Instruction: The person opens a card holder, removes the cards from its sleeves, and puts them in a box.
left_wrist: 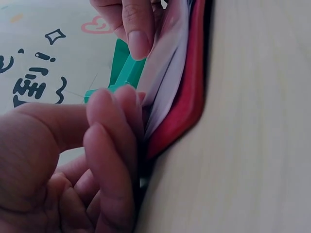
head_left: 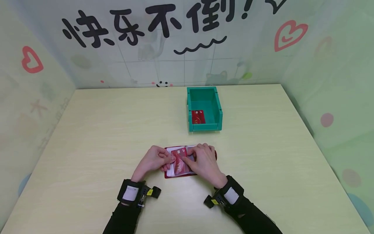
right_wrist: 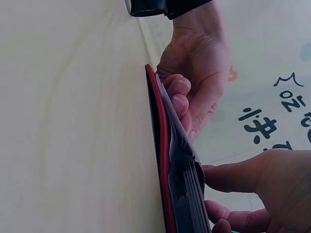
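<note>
A red-covered card holder (head_left: 180, 175) lies opened flat on the table, its clear sleeve pages showing. A red card (head_left: 179, 160) lies on the left page, partly under clear plastic. My left hand (head_left: 156, 159) pinches the left edge of that page between thumb and curled fingers; in the left wrist view the clear sleeve (left_wrist: 167, 82) is lifted a little off the red cover (left_wrist: 187, 102). From the right, my right hand (head_left: 204, 162) grips the holder's pages (right_wrist: 187, 189), its thumb by the card's right edge. Whether its fingertips also hold the card is unclear.
Beyond the hands stands a green open-fronted bin (head_left: 204, 127), with another red card (head_left: 198, 117) lying in its near left corner. The pale wooden table (head_left: 117, 130) is bounded by printed walls behind and on both sides.
</note>
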